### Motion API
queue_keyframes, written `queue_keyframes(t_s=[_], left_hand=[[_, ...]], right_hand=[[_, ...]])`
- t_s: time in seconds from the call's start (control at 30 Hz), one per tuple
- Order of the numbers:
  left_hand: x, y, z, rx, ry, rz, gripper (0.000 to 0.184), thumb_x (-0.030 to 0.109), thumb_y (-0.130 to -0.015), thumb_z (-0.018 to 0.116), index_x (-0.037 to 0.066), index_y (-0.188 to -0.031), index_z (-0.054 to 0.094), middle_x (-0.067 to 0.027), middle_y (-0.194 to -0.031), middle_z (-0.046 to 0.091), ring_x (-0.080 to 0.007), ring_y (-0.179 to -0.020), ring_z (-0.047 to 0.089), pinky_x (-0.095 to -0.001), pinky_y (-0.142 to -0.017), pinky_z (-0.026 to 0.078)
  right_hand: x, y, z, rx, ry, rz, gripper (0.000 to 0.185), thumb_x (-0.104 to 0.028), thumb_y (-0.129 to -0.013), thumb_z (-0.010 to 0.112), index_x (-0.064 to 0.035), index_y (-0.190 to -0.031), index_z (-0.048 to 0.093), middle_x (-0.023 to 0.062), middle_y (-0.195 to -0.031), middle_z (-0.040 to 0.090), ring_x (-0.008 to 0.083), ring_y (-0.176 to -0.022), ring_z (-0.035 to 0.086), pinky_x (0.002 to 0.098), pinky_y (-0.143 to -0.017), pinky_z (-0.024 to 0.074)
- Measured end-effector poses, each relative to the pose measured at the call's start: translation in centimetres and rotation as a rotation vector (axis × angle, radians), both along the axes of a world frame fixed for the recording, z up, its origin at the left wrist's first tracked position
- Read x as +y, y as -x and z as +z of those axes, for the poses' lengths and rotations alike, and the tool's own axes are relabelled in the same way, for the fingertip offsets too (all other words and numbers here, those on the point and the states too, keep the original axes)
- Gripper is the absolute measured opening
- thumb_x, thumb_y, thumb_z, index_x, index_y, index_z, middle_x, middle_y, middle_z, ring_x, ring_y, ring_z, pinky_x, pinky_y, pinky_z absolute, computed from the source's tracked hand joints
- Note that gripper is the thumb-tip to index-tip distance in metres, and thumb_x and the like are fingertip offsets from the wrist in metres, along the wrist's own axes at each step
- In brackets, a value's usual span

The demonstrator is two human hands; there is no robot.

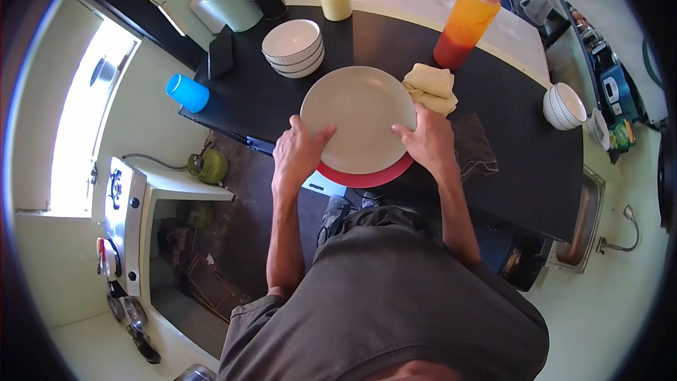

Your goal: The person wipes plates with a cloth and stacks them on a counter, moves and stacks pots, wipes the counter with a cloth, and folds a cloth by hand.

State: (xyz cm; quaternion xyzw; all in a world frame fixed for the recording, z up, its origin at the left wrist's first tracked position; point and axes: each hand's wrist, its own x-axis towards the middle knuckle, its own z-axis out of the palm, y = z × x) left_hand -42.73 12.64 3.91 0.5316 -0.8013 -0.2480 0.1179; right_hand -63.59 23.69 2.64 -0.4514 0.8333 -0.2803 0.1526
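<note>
A large greyish-beige plate (358, 120) lies over a red plate (368, 176), whose rim shows along the near side. My left hand (300, 149) grips the left edge, thumb on top and fingers wrapped under. On the opposite edge, my right hand (429, 140) holds on in the same way. Whether anything else is stacked between the two plates is hidden. A folded yellow cloth (431, 88) lies just beyond my right hand, and a dark cloth (475, 145) is to its right on the black table.
Stacked white bowls (293, 48) stand behind the plates. Around the black table (525, 169) are a blue cup (187, 93), a sauce bottle (468, 22), more bowls (564, 106) and a utensil holder (233, 6). A stove (127, 222) is left, a sink (582, 222) right.
</note>
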Motion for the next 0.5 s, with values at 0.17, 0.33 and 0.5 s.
queue_keyframes(t_s=[0.17,0.33,0.5], left_hand=[[-0.1,0.3,-0.1,-0.075,0.038,-0.043,0.062,0.047,-0.090,0.065,-0.011,-0.102,0.048,-0.0311,-0.080,0.066,-0.0473,-0.082,0.066,-0.0515,-0.074,0.051],[0.3,0.5,0.2,-0.067,0.035,-0.016,0.060,0.045,-0.089,0.066,-0.010,-0.104,0.048,-0.0301,-0.079,0.066,-0.0477,-0.080,0.066,-0.0518,-0.073,0.051],[1.0,0.2,-0.3,-0.002,0.055,0.020,0.059,0.044,-0.088,0.067,-0.008,-0.106,0.048,-0.0285,-0.079,0.066,-0.0469,-0.079,0.065,-0.0519,-0.072,0.050]], right_hand=[[0.2,-0.6,0.7,-0.035,0.053,-0.016,0.041,-0.018,-0.078,0.076,0.0008,-0.113,0.063,0.0228,-0.099,0.069,0.0393,-0.095,0.066,0.0446,-0.084,0.0517],[0.3,-0.9,0.0,0.033,0.133,-0.005,0.041,-0.015,-0.077,0.076,0.0031,-0.110,0.059,0.0253,-0.089,0.068,0.0436,-0.087,0.066,0.0496,-0.079,0.0516],[0.5,-1.8,1.1,0.067,0.100,-0.021,0.047,-0.013,-0.079,0.074,0.0051,-0.117,0.054,0.0242,-0.083,0.068,0.0441,-0.081,0.066,0.0496,-0.075,0.0521]])
